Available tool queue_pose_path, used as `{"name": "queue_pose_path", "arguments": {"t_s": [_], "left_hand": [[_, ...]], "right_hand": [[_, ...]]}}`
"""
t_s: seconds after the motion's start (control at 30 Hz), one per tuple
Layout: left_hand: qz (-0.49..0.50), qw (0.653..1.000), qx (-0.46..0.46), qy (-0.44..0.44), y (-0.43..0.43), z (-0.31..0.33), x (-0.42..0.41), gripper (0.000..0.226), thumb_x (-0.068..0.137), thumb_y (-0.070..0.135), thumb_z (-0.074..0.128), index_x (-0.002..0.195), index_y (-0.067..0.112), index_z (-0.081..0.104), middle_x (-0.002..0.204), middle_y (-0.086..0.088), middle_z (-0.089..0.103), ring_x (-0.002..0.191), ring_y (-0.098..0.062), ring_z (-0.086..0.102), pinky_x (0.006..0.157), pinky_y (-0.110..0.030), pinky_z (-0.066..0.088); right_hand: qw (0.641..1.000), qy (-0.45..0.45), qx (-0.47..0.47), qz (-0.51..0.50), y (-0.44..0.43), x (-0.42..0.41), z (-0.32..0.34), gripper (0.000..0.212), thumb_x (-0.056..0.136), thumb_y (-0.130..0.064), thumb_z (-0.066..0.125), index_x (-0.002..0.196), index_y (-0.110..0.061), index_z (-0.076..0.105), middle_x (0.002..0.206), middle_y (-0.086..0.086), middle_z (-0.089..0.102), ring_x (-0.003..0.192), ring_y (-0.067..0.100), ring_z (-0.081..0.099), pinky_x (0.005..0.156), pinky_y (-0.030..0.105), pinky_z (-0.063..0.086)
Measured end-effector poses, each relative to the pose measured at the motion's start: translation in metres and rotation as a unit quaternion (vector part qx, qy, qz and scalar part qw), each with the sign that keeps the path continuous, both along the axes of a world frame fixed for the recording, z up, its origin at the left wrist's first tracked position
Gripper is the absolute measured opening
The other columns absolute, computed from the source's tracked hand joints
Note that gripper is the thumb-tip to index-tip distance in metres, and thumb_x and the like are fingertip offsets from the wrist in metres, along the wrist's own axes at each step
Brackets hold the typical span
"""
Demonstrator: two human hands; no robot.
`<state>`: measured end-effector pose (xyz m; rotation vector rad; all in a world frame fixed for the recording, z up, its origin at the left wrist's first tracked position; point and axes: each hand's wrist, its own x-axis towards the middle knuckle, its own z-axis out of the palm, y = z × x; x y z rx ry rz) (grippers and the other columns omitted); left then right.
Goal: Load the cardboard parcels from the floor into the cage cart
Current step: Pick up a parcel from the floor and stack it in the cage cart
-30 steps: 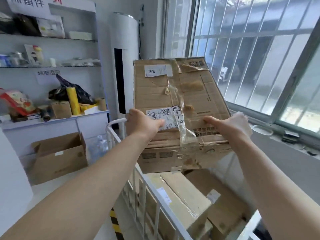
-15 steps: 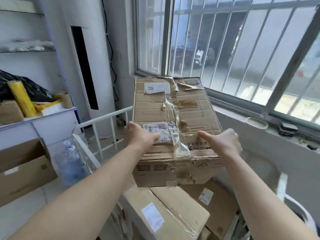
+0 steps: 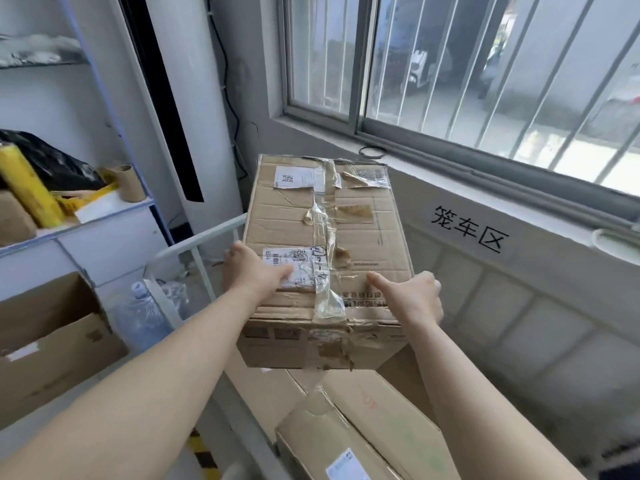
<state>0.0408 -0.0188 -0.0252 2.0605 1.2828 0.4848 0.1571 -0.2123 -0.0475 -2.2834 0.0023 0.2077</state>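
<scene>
A worn, taped cardboard parcel [image 3: 349, 233] with white labels is held over the white cage cart [image 3: 194, 242]. My left hand [image 3: 254, 270] grips its near left edge, thumb on the top label. At the near right edge my right hand [image 3: 412, 296] grips the same parcel, thumb on top and fingers hidden down the side. Below it, inside the cart, lie other cardboard parcels [image 3: 363, 434], one with a white label. The held parcel's underside is hidden.
A white standing air conditioner [image 3: 180, 109] rises behind the cart. Shelves at the left carry a yellow roll [image 3: 29, 192] and a black bag. An open cardboard box [image 3: 52, 344] and a water bottle [image 3: 142, 313] stand on the floor. A barred window [image 3: 467, 71] lines the right wall.
The parcel has come down and moved forward over the cart, tilting flatter. Both hands keep the same grip. The view has swung right and down toward the window wall.
</scene>
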Motion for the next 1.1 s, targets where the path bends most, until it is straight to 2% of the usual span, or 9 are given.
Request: {"name": "queue_pose_path", "arguments": {"t_s": [0.23,0.47,0.77,0.93,1.1], "left_hand": [[-0.089,0.993,-0.055,0.048,0.142,-0.074,0.054,0.101,0.065,0.042,0.084,0.137,0.003,0.025,0.143,-0.015,0.032,0.131,-0.033,0.037,0.106,-0.047,0.038],[-0.162,0.972,-0.072,0.154,0.237,-0.148,0.097,0.103,0.067,0.05,0.082,0.141,0.005,0.026,0.144,-0.012,0.035,0.131,-0.033,0.04,0.105,-0.045,0.037],[-0.234,0.933,-0.133,0.239,0.281,-0.261,0.124,0.104,0.071,0.048,0.081,0.145,0.003,0.022,0.148,-0.013,0.031,0.135,-0.031,0.035,0.107,-0.041,0.033],[-0.254,0.917,-0.157,0.263,0.292,-0.312,0.128,0.106,0.071,0.044,0.083,0.146,0.003,0.021,0.148,-0.013,0.029,0.135,-0.032,0.035,0.11,-0.042,0.032],[-0.284,0.906,-0.141,0.281,0.294,-0.346,0.129,0.102,0.074,0.037,0.082,0.146,0.003,0.018,0.149,-0.014,0.025,0.136,-0.032,0.031,0.11,-0.041,0.028]], "right_hand": [[0.994,0.079,-0.015,-0.076,0.123,0.023,-0.075,0.095,0.064,-0.067,0.075,0.129,-0.005,0.044,0.131,0.011,0.047,0.114,0.034,0.058,0.089,0.042,0.047],[0.97,0.174,-0.042,-0.165,0.206,0.024,-0.158,0.09,0.067,-0.064,0.074,0.127,-0.004,0.045,0.13,0.012,0.047,0.11,0.035,0.058,0.086,0.042,0.047],[0.938,0.241,-0.061,-0.24,0.244,0.016,-0.259,0.086,0.065,-0.059,0.079,0.123,-0.003,0.048,0.126,0.013,0.05,0.113,0.034,0.056,0.091,0.043,0.048],[0.928,0.27,-0.071,-0.249,0.251,0.009,-0.3,0.084,0.067,-0.053,0.081,0.123,0.0,0.048,0.125,0.015,0.047,0.112,0.035,0.055,0.089,0.04,0.047],[0.923,0.297,-0.081,-0.231,0.255,-0.009,-0.331,0.082,0.073,-0.045,0.082,0.126,0.002,0.043,0.131,0.018,0.042,0.12,0.034,0.048,0.097,0.038,0.042]]}}
